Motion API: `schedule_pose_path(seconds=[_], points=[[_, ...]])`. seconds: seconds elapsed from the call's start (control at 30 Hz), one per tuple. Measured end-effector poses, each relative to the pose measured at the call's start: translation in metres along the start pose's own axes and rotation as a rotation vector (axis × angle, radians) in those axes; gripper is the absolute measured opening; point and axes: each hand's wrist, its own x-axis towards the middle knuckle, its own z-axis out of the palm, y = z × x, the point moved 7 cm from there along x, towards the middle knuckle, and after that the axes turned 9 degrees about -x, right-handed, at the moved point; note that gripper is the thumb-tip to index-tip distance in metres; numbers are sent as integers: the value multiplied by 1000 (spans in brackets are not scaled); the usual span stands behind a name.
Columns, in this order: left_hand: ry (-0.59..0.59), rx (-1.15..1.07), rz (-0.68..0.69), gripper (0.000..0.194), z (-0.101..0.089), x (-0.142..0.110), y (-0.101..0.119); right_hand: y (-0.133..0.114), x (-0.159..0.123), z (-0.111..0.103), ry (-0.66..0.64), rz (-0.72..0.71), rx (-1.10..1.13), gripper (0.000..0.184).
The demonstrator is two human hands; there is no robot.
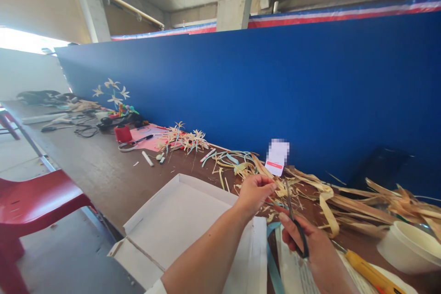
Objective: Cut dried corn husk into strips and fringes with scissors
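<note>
My left hand (254, 193) is closed in a pinch over the table. What its fingertips hold, if anything, is too small to make out. Just to its right, my right hand (312, 234) grips black-handled scissors (302, 239), with fingers in the handle loops and the blades pointing up and away. Dry pale strips of plant fibre (325, 193) and small trimmings lie behind and below both hands. A light blue ribbon (273, 257) hangs down beside the right hand. Under my left forearm rests an open white cardboard box (186, 211).
A phone (275, 167) leans against the blue partition (310, 78). Fibre flowers (186, 140), a red spool (123, 134) and markers (148, 159) lie leftward. At right are a white bowl (406, 248) and a yellow-handled tool (374, 273). A red chair (44, 197) stands left.
</note>
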Motion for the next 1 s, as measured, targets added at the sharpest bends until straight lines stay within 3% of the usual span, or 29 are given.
schedule_pose_path(seconds=[0.67,1.0], points=[[39,-80,-50,20,-6,1,-6,-11,-3,6,-52,-8,-42,57],[57,-80,-69,23,-5,1,-5,-11,-5,4,-14,-27,-82,54]])
